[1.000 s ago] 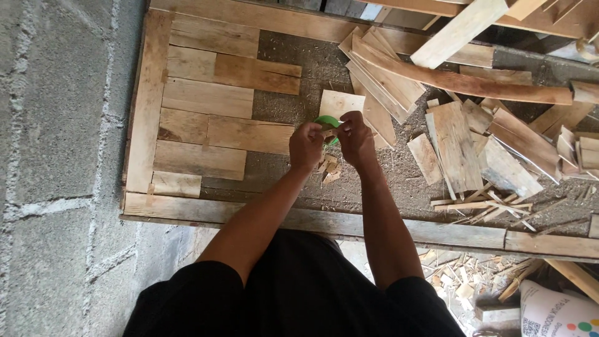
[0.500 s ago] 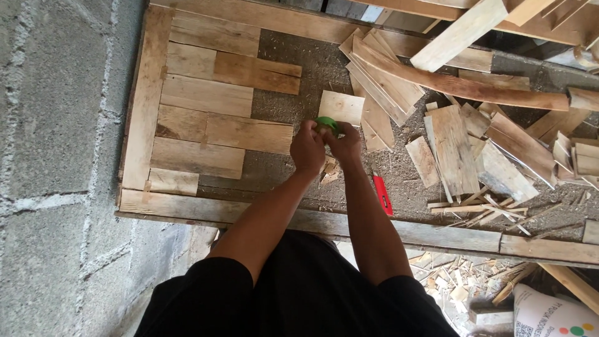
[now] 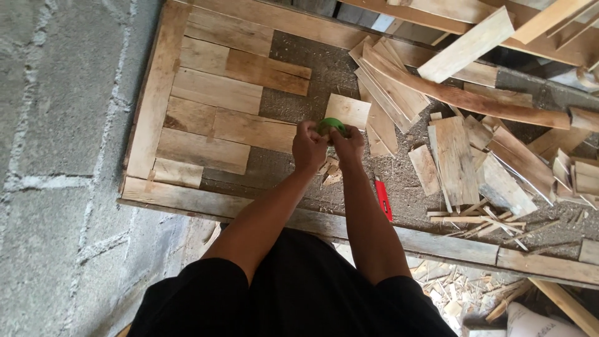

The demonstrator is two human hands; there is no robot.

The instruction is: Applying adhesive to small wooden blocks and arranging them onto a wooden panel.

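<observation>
Holding: both hands are closed together on one small green object (image 3: 331, 125), above the gritty board inside the wooden frame (image 3: 150, 112).
Body: black sleeves and black clothing fill the near edge, both forearms reaching away over the frame's near rail.
Red tool: a slim red item (image 3: 382, 200) lies on the grit just inside that near rail, beside the right forearm.
Left hand (image 3: 308, 147): fingers curled shut, pinching the green object's left side.
Right hand (image 3: 347, 144): fingers curled shut on the green object's right side, touching the left hand.
Green object: rounded, mostly hidden by the fingers; what it is cannot be told.
Chips: small wood offcuts (image 3: 329, 171) lie on the grit below the hands.
Pale block: a squarish light wood piece (image 3: 347, 110) lies just beyond the hands.
Laid planks: short boards (image 3: 215, 93) fitted side by side fill the frame's left part.
Scrap pile: loose planks and splinters (image 3: 455, 156) heap over the frame's right side and far corner.
Floor: grey concrete blocks (image 3: 56, 125) left of the frame.
</observation>
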